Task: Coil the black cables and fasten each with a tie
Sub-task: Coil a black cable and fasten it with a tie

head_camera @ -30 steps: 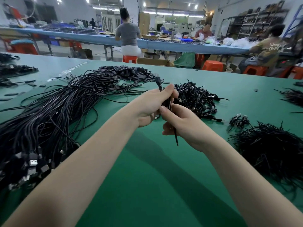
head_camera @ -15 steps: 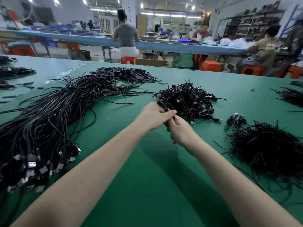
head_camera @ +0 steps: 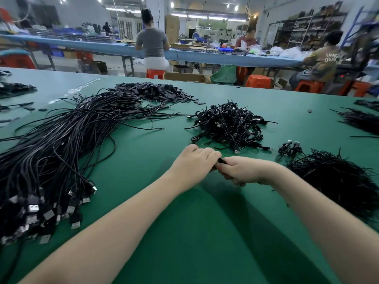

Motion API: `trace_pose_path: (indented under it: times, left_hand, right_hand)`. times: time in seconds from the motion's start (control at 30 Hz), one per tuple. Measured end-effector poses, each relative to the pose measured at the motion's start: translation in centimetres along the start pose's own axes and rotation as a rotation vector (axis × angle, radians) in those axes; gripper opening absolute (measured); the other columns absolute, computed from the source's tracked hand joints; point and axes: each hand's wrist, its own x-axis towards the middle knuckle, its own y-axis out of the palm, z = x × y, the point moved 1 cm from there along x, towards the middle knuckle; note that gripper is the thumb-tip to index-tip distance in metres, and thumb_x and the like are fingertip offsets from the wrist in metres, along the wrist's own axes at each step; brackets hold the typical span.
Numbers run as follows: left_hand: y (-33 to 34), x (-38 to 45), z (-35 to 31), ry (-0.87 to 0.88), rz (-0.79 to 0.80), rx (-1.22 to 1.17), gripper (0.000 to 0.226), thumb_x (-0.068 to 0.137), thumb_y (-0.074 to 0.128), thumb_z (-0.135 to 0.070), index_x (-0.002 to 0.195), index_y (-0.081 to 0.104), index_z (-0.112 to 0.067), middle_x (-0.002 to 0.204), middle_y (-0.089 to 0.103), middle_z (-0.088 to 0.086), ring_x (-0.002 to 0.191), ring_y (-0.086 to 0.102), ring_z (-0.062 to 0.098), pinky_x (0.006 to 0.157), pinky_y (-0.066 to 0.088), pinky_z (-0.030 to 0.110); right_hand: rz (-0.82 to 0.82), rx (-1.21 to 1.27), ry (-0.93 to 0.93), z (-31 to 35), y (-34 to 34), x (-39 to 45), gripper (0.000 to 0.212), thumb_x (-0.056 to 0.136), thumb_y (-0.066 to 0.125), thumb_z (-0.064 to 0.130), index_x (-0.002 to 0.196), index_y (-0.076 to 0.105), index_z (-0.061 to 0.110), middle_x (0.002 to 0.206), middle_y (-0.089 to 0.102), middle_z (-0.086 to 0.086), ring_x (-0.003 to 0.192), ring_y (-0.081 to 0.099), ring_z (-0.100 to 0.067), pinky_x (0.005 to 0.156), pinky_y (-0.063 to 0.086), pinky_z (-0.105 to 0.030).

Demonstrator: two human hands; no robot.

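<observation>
I see the coiled cable [head_camera: 221, 160] pinched low over the green table [head_camera: 184, 242] — left hand [head_camera: 194, 162] and right hand [head_camera: 242, 171] both curl around it, knuckles meeting. Loose cables [head_camera: 61, 150] lie left, the finished pile [head_camera: 227, 124] beyond. Workers sit behind. A second ago my hands were higher — they've dropped tableward.

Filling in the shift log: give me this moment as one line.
left hand: grips cable | right hand: grips cable | done pile: beyond hands | loose cables: left
</observation>
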Motion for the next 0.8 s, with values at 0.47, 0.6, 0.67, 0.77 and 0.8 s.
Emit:
trace_pose_path:
  times: [0.47, 0.6, 0.67, 0.77, 0.8]
  left_hand:
    - [1.0, -0.6, -0.4, -0.403, 0.128, -0.209, 0.021, 0.100, 0.042, -0.028, 0.083, 0.041, -0.017, 0.079, 0.060, 0.004, 0.066, 0.056, 0.028, 0.059, 0.027, 0.032]
    - [1.9, -1.4, 2.4, -0.849, 0.063, -0.853, 0.031, 0.103, 0.031, -0.031, 0.086, 0.044, -0.009, 0.077, 0.055, 0.005, 0.066, 0.048, 0.028, 0.065, 0.040, 0.042]
    - [2.1, -1.3, 2.8, -0.933, 0.000, -1.056, 0.031, 0.104, 0.031, -0.031, 0.084, 0.046, -0.011, 0.074, 0.050, 0.002, 0.063, 0.041, 0.021, 0.064, 0.038, 0.039]
    - [1.8, -1.2, 2.8, -0.978, -0.021, -1.205, 0.030, 0.103, 0.033, -0.030, 0.077, 0.042, -0.018, 0.066, 0.041, -0.005, 0.056, 0.033, 0.013, 0.059, 0.030, 0.032]
    - [1.7, -1.2, 2.8, -0.977, -0.024, -1.255, 0.030, 0.102, 0.034, -0.029, 0.076, 0.042, -0.018, 0.064, 0.039, -0.006, 0.054, 0.031, 0.011, 0.057, 0.029, 0.030]
  right_hand:
    - [-0.455, -1.086, 0.028, -2.8, -6.5, -1.8, 0.061, 0.081, 0.058, 0.063, 0.124, 0.042, 0.023, 0.112, 0.061, 0.002, 0.101, 0.061, -0.020, 0.074, 0.043, -0.032]
    - [-0.268, -0.687, 0.335, -5.6, -7.3, -2.6, 0.040, 0.076, 0.067, 0.061, 0.094, 0.067, 0.025, 0.083, 0.065, 0.014, 0.086, 0.062, -0.012, 0.071, 0.051, -0.029]
    - [-0.159, -0.688, 0.416, -6.8, -5.8, -2.4, 0.035, 0.073, 0.068, 0.066, 0.083, 0.066, 0.032, 0.086, 0.065, 0.016, 0.092, 0.061, -0.012, 0.078, 0.045, -0.030]
    - [-0.146, -0.613, 0.416, -8.0, -5.3, -1.9, 0.029, 0.075, 0.069, 0.062, 0.069, 0.061, 0.035, 0.085, 0.064, 0.016, 0.097, 0.060, -0.015, 0.090, 0.044, -0.033]
    - [-0.134, -0.568, 0.396, -8.2, -5.4, -1.9, 0.028, 0.076, 0.069, 0.059, 0.066, 0.060, 0.035, 0.081, 0.063, 0.016, 0.097, 0.061, -0.016, 0.094, 0.046, -0.036]
